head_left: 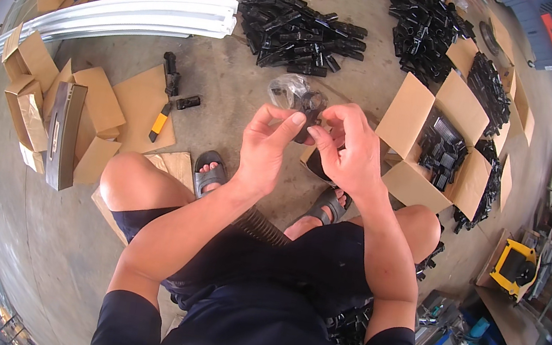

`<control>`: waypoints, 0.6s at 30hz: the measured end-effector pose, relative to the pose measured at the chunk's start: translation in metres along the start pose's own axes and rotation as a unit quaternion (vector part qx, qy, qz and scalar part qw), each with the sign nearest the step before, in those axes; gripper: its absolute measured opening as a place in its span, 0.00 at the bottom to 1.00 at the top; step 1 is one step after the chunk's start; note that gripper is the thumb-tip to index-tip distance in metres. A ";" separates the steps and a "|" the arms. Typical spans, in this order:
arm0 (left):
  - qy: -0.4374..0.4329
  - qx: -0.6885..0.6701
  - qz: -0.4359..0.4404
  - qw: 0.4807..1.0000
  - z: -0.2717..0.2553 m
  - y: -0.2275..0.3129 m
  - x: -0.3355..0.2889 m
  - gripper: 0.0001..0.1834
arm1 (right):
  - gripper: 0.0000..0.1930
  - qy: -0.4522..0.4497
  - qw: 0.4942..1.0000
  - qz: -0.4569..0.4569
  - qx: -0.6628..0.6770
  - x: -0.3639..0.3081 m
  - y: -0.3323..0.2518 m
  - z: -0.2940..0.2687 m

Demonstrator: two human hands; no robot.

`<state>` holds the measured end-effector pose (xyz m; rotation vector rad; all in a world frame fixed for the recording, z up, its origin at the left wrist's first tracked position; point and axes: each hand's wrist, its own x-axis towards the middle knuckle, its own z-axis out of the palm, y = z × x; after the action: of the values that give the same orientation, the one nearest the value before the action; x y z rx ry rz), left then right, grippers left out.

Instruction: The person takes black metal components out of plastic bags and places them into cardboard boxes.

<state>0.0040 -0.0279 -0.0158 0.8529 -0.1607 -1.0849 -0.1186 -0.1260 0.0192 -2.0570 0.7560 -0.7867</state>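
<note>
Both of my hands are raised in front of me, pinching one small black part with a round, ring-like top (pixel 311 103). My left hand (pixel 267 144) grips its left side between thumb and fingers. On the other side, the thumb and bent fingers of my right hand (pixel 352 148) press against it. Its lower portion is partly covered by my fingertips, so its exact kind is unclear. Just behind it on the floor lies a crumpled clear plastic bag (pixel 285 90). Below my right hand, a small open box (pixel 317 166) stands between my feet, half hidden.
Piles of black parts (pixel 297 29) lie ahead and at the far right (pixel 425 34). An open carton (pixel 405 117) holding black parts stands right. Left are cardboard pieces (pixel 97 103), a yellow-and-black cutter (pixel 159 125) and long metal rails (pixel 136 12). A coiled spring (pixel 259 227) is between my legs.
</note>
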 end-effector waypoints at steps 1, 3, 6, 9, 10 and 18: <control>-0.003 -0.004 -0.002 1.000 0.003 0.000 -0.001 0.05 | 0.10 0.011 1.000 -0.001 0.014 -0.002 0.002 0.002; -0.016 -0.003 -0.005 1.000 0.004 -0.002 -0.002 0.04 | 0.10 0.033 0.999 -0.004 0.041 -0.007 0.008 0.009; -0.025 0.019 -0.012 0.999 0.001 -0.003 -0.003 0.02 | 0.09 0.009 0.981 -0.108 -0.160 -0.003 0.017 0.004; -0.012 0.024 -0.026 0.999 0.001 -0.003 -0.005 0.03 | 0.09 -0.002 0.980 -0.103 -0.167 0.001 0.016 -0.009; -0.010 0.018 -0.024 0.999 0.001 -0.004 -0.005 0.04 | 0.09 -0.011 0.991 -0.064 -0.119 0.002 0.009 -0.010; -0.004 -0.011 -0.004 1.000 0.001 -0.009 -0.006 0.04 | 0.13 0.021 0.973 -0.096 -0.209 0.000 0.010 0.003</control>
<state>-0.0058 -0.0250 -0.0196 0.8308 -0.1507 -1.0963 -0.1187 -0.1292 0.0091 -2.5275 0.8072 -0.8313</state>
